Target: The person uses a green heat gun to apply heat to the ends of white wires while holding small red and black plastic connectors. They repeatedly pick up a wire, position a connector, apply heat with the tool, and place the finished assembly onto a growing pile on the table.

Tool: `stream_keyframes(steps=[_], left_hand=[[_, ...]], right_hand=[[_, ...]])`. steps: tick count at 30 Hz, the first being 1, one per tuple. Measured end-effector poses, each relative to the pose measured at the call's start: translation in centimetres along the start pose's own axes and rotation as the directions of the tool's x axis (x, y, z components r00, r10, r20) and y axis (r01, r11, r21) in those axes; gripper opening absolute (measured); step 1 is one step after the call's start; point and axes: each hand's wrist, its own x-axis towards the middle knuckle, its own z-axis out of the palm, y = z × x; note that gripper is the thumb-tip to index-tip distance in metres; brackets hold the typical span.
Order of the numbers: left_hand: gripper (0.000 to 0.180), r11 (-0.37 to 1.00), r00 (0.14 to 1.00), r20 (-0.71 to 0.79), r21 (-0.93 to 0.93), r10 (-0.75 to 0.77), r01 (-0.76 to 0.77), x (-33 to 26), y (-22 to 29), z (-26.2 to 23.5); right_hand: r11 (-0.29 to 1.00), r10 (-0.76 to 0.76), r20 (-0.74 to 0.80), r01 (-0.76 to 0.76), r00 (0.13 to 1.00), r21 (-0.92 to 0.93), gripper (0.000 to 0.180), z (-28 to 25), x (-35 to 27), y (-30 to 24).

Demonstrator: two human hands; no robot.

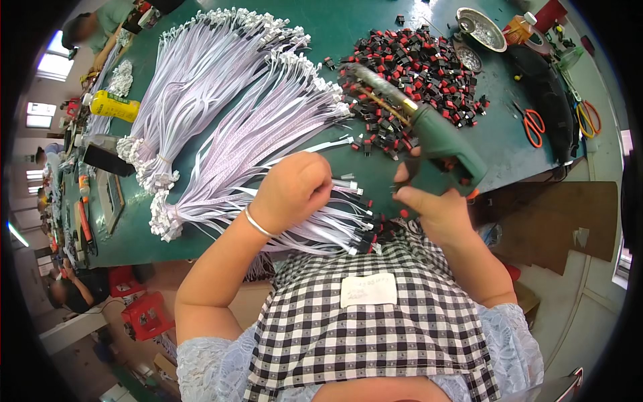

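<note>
My left hand (295, 189), with a bangle on the wrist, is closed over a fanned bundle of white flat cables (248, 141). Its curled fingertips are turned away, so what they hold is hidden. In my right hand (439, 211) is a green pistol-shaped soldering gun (445, 141), slightly blurred, its metal barrel pointing up and left over a heap of small black-and-red switches (429, 74). Below my left hand, loose cable ends with white plugs and some black-and-red pieces (368, 234) lie against the checked apron (362, 328).
Another white cable bundle (201, 67) lies farther left, near a yellow bottle (114, 106) and a black box (107, 161). Orange-handled scissors (534, 127) and a metal bowl (482, 30) are on the right of the green table (154, 234). Other people sit along the far left.
</note>
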Motion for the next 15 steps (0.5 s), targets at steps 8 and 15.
stream_keyframes(steps=[8, 15], left_hand=[[0.014, 0.899, 0.973, 0.214, -0.403, -0.086, 0.169, -0.3, -0.6, -1.2], [0.017, 0.772, 0.907, 0.311, -0.487, -0.285, 0.409, 0.0, -0.2, -1.3]], right_hand=[[0.983, 0.051, 0.150, -0.023, 0.987, -0.184, 0.057, 0.8, 0.3, 0.5], [0.988, 0.035, 0.161, -0.009, 0.986, -0.155, 0.056, 1.4, 0.3, 0.6]])
